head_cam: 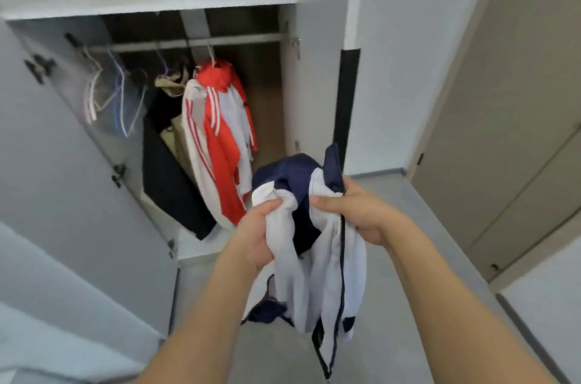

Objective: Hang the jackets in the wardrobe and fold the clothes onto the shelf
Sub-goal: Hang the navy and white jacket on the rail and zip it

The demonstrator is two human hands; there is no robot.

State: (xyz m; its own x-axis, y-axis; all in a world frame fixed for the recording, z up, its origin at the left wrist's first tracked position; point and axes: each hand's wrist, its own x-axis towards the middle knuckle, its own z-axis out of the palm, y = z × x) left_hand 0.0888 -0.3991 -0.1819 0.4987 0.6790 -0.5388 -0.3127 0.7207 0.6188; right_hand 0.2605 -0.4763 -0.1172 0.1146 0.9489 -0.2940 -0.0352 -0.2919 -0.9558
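- Navy-and-white jacket (317, 245) is hanging bunched in front of me, below and right of the open wardrobe (195, 94), zipper edge trailing down toward the floor (408, 226).
- Its long axis is running roughly vertical; the collar end is up at the hands, hem dangling.
- Left hand (257, 232) is gripping a wad of white fabric, fingers curled tight round it.
- Right hand (355, 210) is pinching the zipper side near the collar, thumb pressing across the white panel. Both grips are clenched on the jacket, neither released.
- Hands are sitting close together, so the garment isn't spread yet.
- Rail (188, 43) is lying up and left of the jacket; the left hand is the nearer one to it.
- Empty hangers (110, 91) are hanging at the rail's left end, well apart from the jacket.
- Red-and-white jacket (217, 138) is already hanging mid-rail, dark and beige garments just left of it.
- My read: a hanger is needed next, so one hand will have to let go; the left looks better placed.
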